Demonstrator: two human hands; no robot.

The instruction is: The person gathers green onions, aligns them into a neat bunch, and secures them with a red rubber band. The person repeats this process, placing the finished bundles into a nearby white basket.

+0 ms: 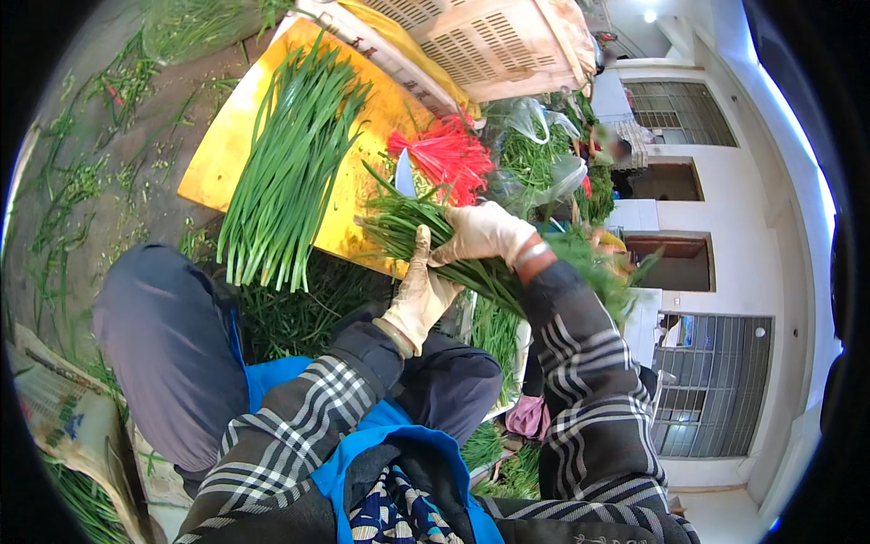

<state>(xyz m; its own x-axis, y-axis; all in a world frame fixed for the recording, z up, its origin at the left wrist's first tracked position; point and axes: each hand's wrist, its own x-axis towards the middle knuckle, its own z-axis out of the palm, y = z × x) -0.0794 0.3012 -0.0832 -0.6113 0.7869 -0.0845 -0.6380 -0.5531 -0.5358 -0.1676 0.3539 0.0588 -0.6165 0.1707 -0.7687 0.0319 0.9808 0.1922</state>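
Both my hands wear pale gloves and hold a bunch of long green leafy stalks point(401, 224) over the near right corner of a yellow board point(217, 163). My left hand point(425, 292) grips it from below, thumb up; my right hand point(486, 234) clasps it from above and the right. A larger bundle of Chinese chives point(292, 163) lies on the board to the left, its pale cut ends past the near edge. A knife blade point(404, 174) points up behind the held bunch; its handle is hidden. Beside it lies a pile of red plastic ties point(445, 156).
A slatted plastic crate point(489, 47) stands beyond the board. Clear plastic bags of greens point(533, 153) are at its right. Loose leaves point(292, 319) lie below the board between my knees, and scraps litter the floor point(156, 122). Another person point(601, 153) is partly visible in the background.
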